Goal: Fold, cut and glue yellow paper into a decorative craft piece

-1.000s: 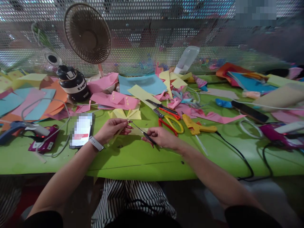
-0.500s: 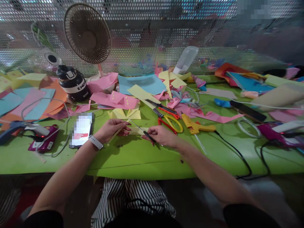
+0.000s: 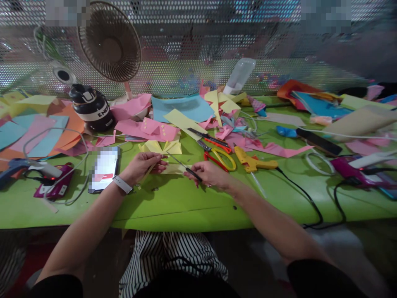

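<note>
My left hand (image 3: pixel 145 167), with a white band at the wrist, is closed on a narrow pale yellow paper strip (image 3: pixel 148 173) that hangs below the fingers. My right hand (image 3: pixel 209 174) grips a slim tool (image 3: pixel 192 173) with a black handle and a thin metal shaft; its exact kind is unclear. The tool's tip points up and left, close to the left fingertips. Between the hands lies a flat pale yellow paper piece (image 3: pixel 174 169) on the green table (image 3: pixel 173 198). Just beyond it sits a folded yellow paper (image 3: pixel 172 147).
Scissors with red and yellow handles (image 3: pixel 225 159) and a yellow glue gun (image 3: pixel 252 161) lie to the right, its cord trailing off. At left are a phone (image 3: pixel 104 169), a power strip (image 3: pixel 58 182) and a black bottle (image 3: pixel 93 109). A fan (image 3: pixel 110 45) stands behind coloured paper.
The view has shifted slightly, so the scene sits a little further left. Both hands keep their holds, and the tool's tip stays near the left fingers.
</note>
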`<state>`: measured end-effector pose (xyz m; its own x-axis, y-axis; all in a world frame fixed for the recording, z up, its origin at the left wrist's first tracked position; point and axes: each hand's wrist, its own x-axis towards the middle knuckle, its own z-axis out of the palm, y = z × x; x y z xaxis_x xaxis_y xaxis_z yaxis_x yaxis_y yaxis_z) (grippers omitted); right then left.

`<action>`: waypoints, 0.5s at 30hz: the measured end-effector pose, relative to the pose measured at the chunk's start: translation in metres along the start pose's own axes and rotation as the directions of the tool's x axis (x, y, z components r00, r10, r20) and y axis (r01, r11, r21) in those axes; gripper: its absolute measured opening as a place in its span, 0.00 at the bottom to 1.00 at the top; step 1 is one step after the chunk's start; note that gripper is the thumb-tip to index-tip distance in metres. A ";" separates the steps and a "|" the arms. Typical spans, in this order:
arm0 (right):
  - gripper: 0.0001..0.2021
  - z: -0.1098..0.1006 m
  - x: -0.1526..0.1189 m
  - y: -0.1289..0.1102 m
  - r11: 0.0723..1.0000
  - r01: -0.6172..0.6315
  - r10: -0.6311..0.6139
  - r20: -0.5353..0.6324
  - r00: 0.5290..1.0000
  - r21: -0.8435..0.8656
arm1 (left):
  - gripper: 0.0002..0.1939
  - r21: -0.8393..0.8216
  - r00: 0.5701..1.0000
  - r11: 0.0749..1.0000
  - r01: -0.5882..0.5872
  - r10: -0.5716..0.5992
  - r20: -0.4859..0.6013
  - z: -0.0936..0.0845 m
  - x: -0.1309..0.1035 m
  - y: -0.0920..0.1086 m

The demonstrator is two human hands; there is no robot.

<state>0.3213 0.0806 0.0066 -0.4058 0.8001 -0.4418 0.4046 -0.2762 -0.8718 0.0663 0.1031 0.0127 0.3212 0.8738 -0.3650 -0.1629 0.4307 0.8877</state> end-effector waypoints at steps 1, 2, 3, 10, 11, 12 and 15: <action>0.28 0.000 0.000 0.000 1.000 0.004 -0.005 0.007 1.000 0.004 | 0.05 0.002 1.000 1.000 -0.004 0.004 0.002 0.000 0.000 0.000; 0.28 0.000 0.001 0.000 1.000 0.009 -0.010 0.014 1.000 0.009 | 0.05 0.006 1.000 1.000 -0.008 0.008 0.003 0.000 0.000 0.000; 0.28 -0.001 0.002 0.001 1.000 0.017 -0.017 0.020 1.000 0.016 | 0.05 0.009 1.000 1.000 -0.011 0.011 0.002 0.000 0.000 0.000; 0.28 -0.002 0.002 0.005 0.998 0.062 -0.062 0.086 0.994 -0.001 | 0.06 -0.012 1.000 1.000 -0.011 0.011 -0.013 0.005 -0.002 0.002; 0.28 -0.002 0.002 0.005 0.998 0.068 -0.067 0.087 0.994 -0.008 | 0.07 -0.016 1.000 1.000 -0.011 0.011 -0.013 0.005 -0.002 0.002; 0.28 -0.002 0.002 0.005 0.997 0.073 -0.072 0.090 0.993 -0.012 | 0.08 -0.022 1.000 1.000 -0.011 0.011 -0.013 0.006 -0.003 0.002; 0.27 0.001 0.001 0.005 0.997 0.078 -0.076 0.092 0.993 -0.016 | 0.08 -0.030 1.000 1.000 -0.002 0.001 -0.012 0.006 -0.003 0.002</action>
<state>0.3224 0.0794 0.0022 -0.5092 0.7664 -0.3916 0.3845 -0.2045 -0.9002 0.0708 0.0996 0.0169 0.3100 0.8769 -0.3673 -0.1912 0.4359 0.8795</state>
